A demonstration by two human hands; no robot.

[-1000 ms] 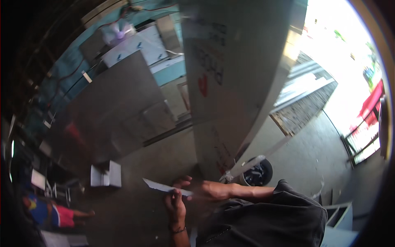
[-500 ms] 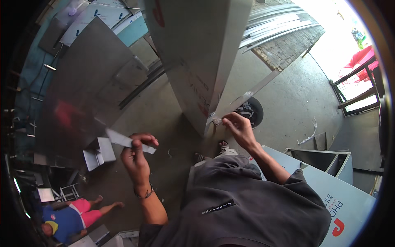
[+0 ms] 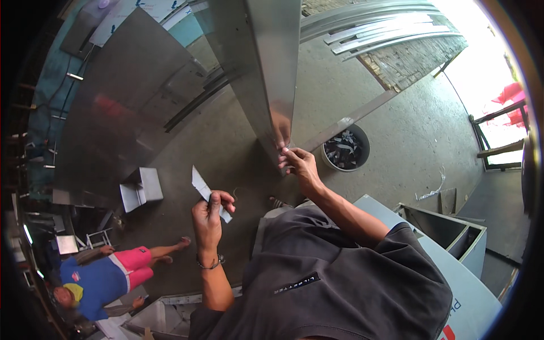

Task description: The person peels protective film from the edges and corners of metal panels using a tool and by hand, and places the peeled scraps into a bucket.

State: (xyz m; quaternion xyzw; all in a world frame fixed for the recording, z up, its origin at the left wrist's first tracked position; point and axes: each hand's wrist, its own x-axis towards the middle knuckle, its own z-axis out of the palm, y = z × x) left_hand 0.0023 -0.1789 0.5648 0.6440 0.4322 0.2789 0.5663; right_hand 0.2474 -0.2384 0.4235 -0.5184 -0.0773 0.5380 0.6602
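Note:
A tall, folded sheet-metal piece (image 3: 279, 68) stands in front of me, its narrow shiny face mirroring my fingers. At its lower end, my right hand (image 3: 300, 169) is closed, thumb and fingertips pressed together against the corner edge. Whatever lies between those fingertips is too small to make out. Off to the left and apart from the metal, my left hand (image 3: 208, 222) grips a thin pale strip (image 3: 199, 182) between thumb and fingers. The strip's pointed end sticks up past the hand, and a short end shows below it.
A scrap-filled bucket (image 3: 368, 150) stands right of the metal piece. Metal strips (image 3: 391, 34) lie on a wooden bench (image 3: 411, 62). At left are a large dark sheet (image 3: 122, 85) and an open metal box (image 3: 148, 184). A person (image 3: 102, 280) is at lower left. A film-covered panel (image 3: 476, 300) lies at right.
The metal piece has turned, and its printed face no longer shows. My right hand has shifted left with its corner. My left hand has moved right and lower, tilting the strip more upright.

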